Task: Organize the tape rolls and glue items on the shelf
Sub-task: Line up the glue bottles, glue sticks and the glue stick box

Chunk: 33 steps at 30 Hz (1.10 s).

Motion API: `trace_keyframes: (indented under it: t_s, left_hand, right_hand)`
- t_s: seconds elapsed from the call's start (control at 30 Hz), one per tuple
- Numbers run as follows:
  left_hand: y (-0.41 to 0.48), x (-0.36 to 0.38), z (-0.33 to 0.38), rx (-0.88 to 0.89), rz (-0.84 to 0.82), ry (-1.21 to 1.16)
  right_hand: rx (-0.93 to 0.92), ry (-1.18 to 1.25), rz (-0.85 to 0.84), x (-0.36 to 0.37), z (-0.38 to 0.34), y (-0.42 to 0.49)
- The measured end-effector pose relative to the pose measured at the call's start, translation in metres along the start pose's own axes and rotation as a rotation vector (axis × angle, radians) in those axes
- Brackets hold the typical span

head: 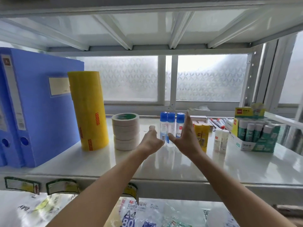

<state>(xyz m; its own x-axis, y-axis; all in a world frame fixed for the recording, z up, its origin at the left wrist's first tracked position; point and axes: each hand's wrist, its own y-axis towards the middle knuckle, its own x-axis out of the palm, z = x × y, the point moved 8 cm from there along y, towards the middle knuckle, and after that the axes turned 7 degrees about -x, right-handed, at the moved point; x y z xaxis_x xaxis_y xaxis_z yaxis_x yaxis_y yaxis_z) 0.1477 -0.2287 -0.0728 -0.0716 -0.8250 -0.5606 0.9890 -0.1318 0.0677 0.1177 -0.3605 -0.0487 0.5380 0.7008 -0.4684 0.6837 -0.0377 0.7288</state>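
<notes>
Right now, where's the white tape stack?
Head view: white tape stack, left of centre on the shelf, between the yellow tape column and blue-capped glue bottles.

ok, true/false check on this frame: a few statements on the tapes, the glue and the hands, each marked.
1. The three blue-capped glue bottles stand upright between the left hand and the right hand. True.
2. The yellow tape stack lies on its side. False: it stands upright beside the blue binders.
3. The right hand's fingers are straight. True.
4. The white tape rolls sit right of the bottles. False: they are stacked left of them.
5. The green glue-stick box is towards the right end of the shelf. True.
</notes>
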Motion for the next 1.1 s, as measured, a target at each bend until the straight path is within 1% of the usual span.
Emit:
trace_keyframes:
  t_s: [0.1, 0.17, 0.23, 0.3, 0.43, 0.53, 0.67, 0.8, 0.97, 1.1]
  left_hand:
    - [0.012, 0.001, -0.011, 0.044, 0.016, -0.033]
    - [0.015, 0.003, -0.013, 0.074, 0.011, -0.031]
    - [0.016, 0.004, -0.012, 0.098, 0.015, -0.019]
    - [0.018, 0.004, -0.011, 0.116, 0.036, 0.005]
    - [0.023, 0.005, -0.009, 0.147, 0.071, 0.094]
    - [0.023, 0.004, -0.009, 0.167, 0.100, 0.172]
    - [0.022, -0.006, -0.013, 0.142, 0.192, 0.248]
    - [0.021, -0.010, -0.023, 0.101, 0.227, 0.215]
    - [0.022, -0.013, -0.028, 0.117, 0.271, 0.138]
    - [0.022, -0.015, -0.032, 0.109, 0.318, 0.165]
  right_hand:
    - [0.123, 0.120, 0.008, 0.009, 0.014, -0.002]
    - [0.231, 0.239, -0.053, 0.019, 0.024, -0.007]
    - [0.330, 0.288, -0.100, 0.025, 0.034, -0.011]
    - [0.384, 0.305, -0.133, 0.027, 0.039, -0.013]
    - [0.387, 0.288, -0.152, 0.024, 0.036, -0.012]
    - [0.392, 0.273, -0.200, 0.029, 0.033, -0.008]
    - [0.399, 0.291, -0.272, 0.042, 0.030, -0.002]
    - [0.374, 0.316, -0.323, 0.055, 0.025, 0.000]
    - [0.313, 0.308, -0.303, 0.055, 0.024, 0.000]
    - [0.306, 0.294, -0.286, 0.055, 0.025, 0.000]
